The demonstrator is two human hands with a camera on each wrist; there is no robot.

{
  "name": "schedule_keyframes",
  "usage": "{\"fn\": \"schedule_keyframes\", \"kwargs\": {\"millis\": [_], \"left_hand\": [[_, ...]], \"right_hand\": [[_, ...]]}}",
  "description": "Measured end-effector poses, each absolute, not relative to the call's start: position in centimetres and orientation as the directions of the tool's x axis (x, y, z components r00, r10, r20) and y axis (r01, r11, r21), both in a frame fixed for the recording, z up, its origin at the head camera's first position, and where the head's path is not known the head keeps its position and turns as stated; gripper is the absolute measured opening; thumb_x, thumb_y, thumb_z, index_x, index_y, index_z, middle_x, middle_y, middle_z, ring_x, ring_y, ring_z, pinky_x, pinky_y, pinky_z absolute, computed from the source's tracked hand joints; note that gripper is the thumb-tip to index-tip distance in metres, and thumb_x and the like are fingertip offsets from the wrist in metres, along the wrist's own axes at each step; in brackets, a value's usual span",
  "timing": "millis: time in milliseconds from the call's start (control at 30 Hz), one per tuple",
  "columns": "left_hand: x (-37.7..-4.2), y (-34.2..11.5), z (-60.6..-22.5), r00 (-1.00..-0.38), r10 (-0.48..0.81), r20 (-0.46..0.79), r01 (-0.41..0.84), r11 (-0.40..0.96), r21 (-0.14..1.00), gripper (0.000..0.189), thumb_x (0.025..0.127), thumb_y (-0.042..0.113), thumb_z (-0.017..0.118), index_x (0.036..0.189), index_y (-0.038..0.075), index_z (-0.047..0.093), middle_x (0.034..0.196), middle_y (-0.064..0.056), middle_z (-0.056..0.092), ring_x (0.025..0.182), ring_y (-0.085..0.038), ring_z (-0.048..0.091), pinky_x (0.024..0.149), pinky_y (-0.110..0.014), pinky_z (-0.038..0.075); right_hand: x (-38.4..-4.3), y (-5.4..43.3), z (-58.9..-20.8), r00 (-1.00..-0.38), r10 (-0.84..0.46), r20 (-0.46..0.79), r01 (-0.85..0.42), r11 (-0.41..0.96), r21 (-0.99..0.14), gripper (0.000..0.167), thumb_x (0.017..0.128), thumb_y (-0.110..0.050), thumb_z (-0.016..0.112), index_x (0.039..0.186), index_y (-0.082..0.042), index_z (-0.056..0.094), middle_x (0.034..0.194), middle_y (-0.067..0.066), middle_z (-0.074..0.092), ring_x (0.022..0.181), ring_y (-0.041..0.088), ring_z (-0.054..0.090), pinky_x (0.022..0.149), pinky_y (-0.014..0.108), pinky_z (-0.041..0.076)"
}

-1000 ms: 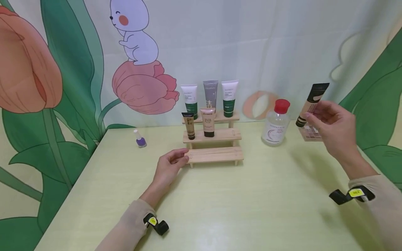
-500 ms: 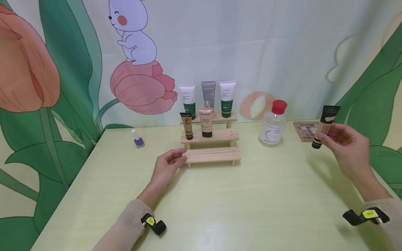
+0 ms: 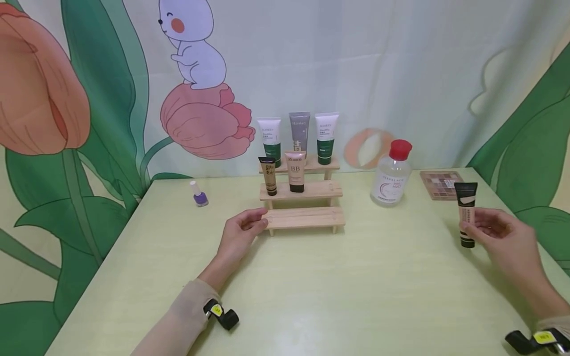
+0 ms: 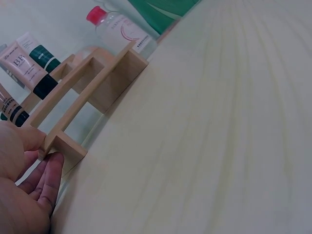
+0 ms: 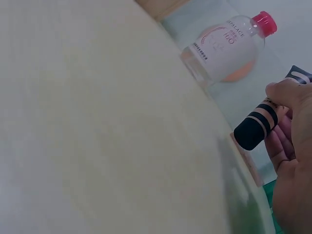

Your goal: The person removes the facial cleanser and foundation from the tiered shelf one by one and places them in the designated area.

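Observation:
My left hand [image 3: 242,232] pinches the left end of the lowest step of a three-step wooden display stand [image 3: 305,217]. In the left wrist view, the thumb lies over the edge of the stand [image 4: 90,90] and the fingers [image 4: 51,180] reach underneath. At the right, my right hand [image 3: 507,240] holds a black and pink cosmetic tube [image 3: 467,215] nearly upright, cap down. Its striped black cap [image 5: 251,132] shows clearly in the right wrist view. Whether the cap touches the table is unclear.
Two white-green tubes [image 3: 327,138] and a grey tube [image 3: 299,129] stand on the top step. The middle step bears a gold tube [image 3: 269,177] and a pink BB tube [image 3: 296,172]. Around are a red-capped bottle [image 3: 391,178], a makeup palette [image 3: 438,185] and purple nail polish [image 3: 200,197].
My right hand has carried the tube down and to the right, toward the table, and turned it more upright. The left hand has stayed on the stand.

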State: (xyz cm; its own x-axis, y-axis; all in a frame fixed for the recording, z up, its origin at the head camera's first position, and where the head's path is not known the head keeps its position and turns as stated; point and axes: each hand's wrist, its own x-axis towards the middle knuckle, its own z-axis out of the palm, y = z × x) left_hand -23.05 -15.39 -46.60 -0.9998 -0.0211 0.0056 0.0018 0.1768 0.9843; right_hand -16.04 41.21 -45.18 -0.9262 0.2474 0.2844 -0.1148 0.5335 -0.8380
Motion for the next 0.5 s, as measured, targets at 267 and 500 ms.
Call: {"fn": "schedule_keyframes", "kwargs": {"millis": [267,500], "left_hand": [[-23.1,-15.4,-46.7,-1.000,-0.021,0.000,-0.003,0.157,0.988,0.028,0.106,0.012,0.078,0.134,0.010,0.080,0.128,-0.011,0.077,0.106,-0.016,0.068,0.083,-0.016,0.056],[-23.2,-15.3,-46.7,-1.000,-0.026,-0.004,-0.007,0.141,0.990,0.027,0.105,0.010,0.079,0.132,0.010,0.081,0.127,-0.011,0.077,0.104,-0.017,0.069,0.080,-0.016,0.056]], "right_hand": [[-15.7,41.1,-47.2,-0.941,0.235,0.245,-0.033,0.655,-0.755,0.054,0.105,-0.032,0.082,0.144,0.002,0.067,0.104,-0.017,0.066,0.090,-0.002,0.061,0.071,0.009,0.054],[-15.8,41.0,-47.5,-0.935,0.282,0.215,0.036,0.679,-0.733,0.056,0.106,-0.036,0.078,0.146,0.001,0.067,0.108,-0.007,0.065,0.090,-0.001,0.058,0.068,0.010,0.053]]}}
